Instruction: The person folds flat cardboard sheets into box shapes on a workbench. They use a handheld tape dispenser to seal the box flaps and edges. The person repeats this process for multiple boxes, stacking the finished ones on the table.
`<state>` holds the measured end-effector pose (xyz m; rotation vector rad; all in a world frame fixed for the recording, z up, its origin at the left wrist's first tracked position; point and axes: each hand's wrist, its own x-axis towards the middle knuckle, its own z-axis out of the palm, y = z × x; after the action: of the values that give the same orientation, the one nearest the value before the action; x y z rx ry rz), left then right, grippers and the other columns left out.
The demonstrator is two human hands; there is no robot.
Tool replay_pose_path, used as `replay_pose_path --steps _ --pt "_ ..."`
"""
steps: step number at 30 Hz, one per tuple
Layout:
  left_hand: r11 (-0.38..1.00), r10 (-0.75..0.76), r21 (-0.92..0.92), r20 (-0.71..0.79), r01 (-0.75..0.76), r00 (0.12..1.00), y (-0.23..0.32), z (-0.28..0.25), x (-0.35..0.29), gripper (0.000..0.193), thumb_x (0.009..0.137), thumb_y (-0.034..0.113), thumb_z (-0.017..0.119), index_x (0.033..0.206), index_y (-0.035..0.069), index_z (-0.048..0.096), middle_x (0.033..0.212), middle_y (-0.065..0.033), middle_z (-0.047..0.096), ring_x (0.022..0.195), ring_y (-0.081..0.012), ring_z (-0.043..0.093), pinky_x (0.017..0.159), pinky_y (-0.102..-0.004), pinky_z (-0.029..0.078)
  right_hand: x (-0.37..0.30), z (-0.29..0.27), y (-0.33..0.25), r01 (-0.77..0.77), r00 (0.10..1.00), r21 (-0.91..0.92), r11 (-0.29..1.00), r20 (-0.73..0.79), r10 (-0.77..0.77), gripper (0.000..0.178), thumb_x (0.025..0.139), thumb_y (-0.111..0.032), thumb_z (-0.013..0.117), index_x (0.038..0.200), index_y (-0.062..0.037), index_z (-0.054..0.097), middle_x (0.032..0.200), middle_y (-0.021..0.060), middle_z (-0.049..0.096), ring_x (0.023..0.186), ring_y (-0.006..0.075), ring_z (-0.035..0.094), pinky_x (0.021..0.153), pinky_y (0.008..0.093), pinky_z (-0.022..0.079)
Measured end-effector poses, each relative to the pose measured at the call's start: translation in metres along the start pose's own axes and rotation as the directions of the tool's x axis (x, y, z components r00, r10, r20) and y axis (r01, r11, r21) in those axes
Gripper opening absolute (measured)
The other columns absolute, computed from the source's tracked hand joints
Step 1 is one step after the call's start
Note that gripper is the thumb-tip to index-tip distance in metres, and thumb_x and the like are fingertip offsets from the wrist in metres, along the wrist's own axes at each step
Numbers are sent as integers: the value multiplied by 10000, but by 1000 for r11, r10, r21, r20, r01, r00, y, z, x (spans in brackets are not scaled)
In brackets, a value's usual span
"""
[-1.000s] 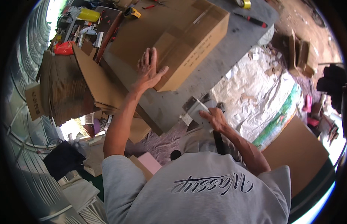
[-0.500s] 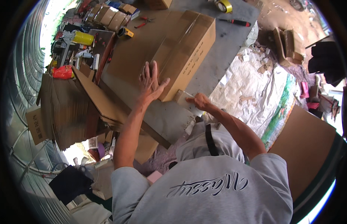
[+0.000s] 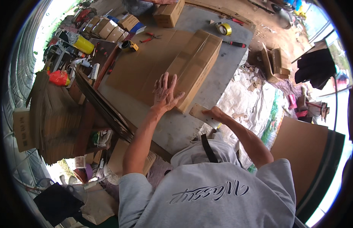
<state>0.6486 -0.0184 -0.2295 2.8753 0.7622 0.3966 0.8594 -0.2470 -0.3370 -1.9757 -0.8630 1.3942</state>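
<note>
A long, closed cardboard box lies on the table, with a strip of clear tape along its top. My left hand rests on the box's near end, palm down and fingers spread. My right hand is closed at the edge of a flat piece, brown at one end and whitish at the other, just right of the box's near corner. What that piece is, I cannot make out. A large flat cardboard sheet lies to the left of the box.
Red-handled pliers, a yellow tape roll and a red-and-black tool lie on the grey table. A stack of folded cardboard stands at left. A smaller carton sits at the far edge.
My right hand has moved slightly right and nearer, turning the flat piece so that its broad side shows, apart from the box. My left hand stays spread on the box. The view has shifted.
</note>
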Motion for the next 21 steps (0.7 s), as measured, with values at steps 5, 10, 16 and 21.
replay_pose_path --steps 5,10,16,21 --pt "1000 -6 -1 -8 6 1000 -6 5 -7 898 961 650 566 1638 133 282 1666 -251 196 1522 -461 219 1230 -611 186 -50 -25 -15 -49 996 -16 999 79 50 611 896 -529 701 943 76 775 756 78 701 655 170 633 606 341 487" --pt "1000 -2 -5 3 2 1000 -7 8 -7 932 929 680 576 1629 129 302 1664 -272 201 1516 -472 228 1226 -625 176 -29 -3 -7 29 993 77 997 109 -38 590 924 -510 690 909 75 765 726 57 679 644 145 605 601 340 476" --pt "1000 -9 -6 42 9 999 -7 5 -6 942 931 667 582 1639 132 264 1673 -272 176 1523 -471 210 1226 -627 172 11 19 -18 77 988 111 991 128 -91 586 936 -504 688 831 70 743 695 23 646 625 119 555 582 346 435" --pt "1000 -31 -3 47 31 998 -2 5 -5 925 938 642 591 1634 124 271 1669 -275 170 1521 -472 202 1219 -640 160 23 27 -14 74 989 146 987 113 -91 570 914 -512 708 798 44 752 683 18 634 619 125 551 576 339 423"
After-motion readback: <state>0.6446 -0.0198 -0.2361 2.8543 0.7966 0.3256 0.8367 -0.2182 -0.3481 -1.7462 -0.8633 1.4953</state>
